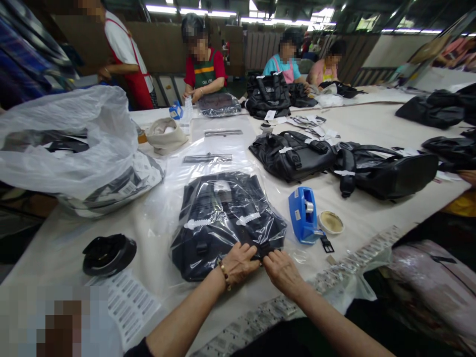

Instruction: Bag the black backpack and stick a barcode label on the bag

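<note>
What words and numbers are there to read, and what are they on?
No text reads clearly enough to quote.
Green apron: letters, too blurred.
Label sheet: rows of print, too small.
Blue tape dispenser: white stickers, too small.
Clear plastic: two printed panels, too small.
Plastic-wrapped black bag: white tag, nothing legible.

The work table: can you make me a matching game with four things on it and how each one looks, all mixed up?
Things
1. Backpack by the left hand and the right hand
2. Nearer tape dispenser
3. Nearer label sheet
4. Fabric pouch

Looks
A. Cream-coloured
B. White with rows of dark printing
C. Black, under shiny clear plastic
D. Bright blue

Right pairs: 1-C, 2-D, 3-B, 4-A
</note>
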Motion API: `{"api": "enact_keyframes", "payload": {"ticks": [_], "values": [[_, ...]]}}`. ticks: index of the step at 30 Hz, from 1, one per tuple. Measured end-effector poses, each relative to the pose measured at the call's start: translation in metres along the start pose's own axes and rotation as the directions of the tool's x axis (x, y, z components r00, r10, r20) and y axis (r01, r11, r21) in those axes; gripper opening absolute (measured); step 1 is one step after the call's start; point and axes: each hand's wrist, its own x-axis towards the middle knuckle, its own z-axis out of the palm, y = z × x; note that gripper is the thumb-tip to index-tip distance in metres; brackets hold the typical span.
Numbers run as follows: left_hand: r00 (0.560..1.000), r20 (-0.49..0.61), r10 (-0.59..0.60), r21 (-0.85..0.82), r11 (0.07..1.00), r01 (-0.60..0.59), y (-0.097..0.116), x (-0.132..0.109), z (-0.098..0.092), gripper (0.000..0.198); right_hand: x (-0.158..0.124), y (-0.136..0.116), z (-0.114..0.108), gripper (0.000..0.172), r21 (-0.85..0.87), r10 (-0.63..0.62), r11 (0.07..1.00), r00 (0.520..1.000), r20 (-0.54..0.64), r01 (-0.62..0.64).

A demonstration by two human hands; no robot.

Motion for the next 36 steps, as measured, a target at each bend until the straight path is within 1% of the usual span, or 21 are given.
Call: {"api": "enact_keyframes", "payload": {"ticks": [5, 9, 15, 18, 26, 32, 36], "values": [[1.000, 0.011, 0.003, -0.004, 1.000, -0.003, 0.000, 0.000, -0.001, 0.019, 0.000, -0.006, 0.005, 0.020, -0.039, 0.065, 0.997, 0.996, -0.067, -0.067], [1.000, 0.012, 0.014, 0.005, 1.000, -0.014, 0.000, 0.000, -0.002, 0.021, -0.003, -0.006, 0.009, 0.020, -0.055, 0.083, 0.995, 0.993, -0.090, -0.088], [0.996, -0.040, 0.077, 0.039, 0.996, -0.075, -0.001, 0.000, 0.003, 0.025, -0.003, -0.005, 0.010, 0.021, -0.057, 0.081, 0.995, 0.993, -0.091, -0.087], [0.994, -0.046, 0.095, 0.061, 0.994, -0.092, -0.002, 0.000, 0.006, 0.026, -0.001, -0.005, 0.009, 0.020, -0.052, 0.076, 0.995, 0.994, -0.080, -0.081], [0.996, -0.002, 0.084, 0.070, 0.994, -0.084, -0.002, 0.002, 0.004, 0.026, -0.001, -0.004, 0.007, 0.022, -0.056, 0.076, 0.995, 0.992, -0.097, -0.082], [0.997, 0.001, 0.083, 0.063, 0.995, -0.083, -0.002, 0.002, 0.001, 0.027, -0.001, -0.001, 0.006, 0.025, -0.061, 0.029, 0.997, 0.994, -0.110, -0.036], [0.996, -0.011, 0.089, 0.073, 0.993, -0.088, -0.002, 0.002, 0.004, 0.025, 0.003, 0.006, 0.003, 0.023, -0.060, 0.031, 0.997, 0.993, -0.116, -0.038]]}}
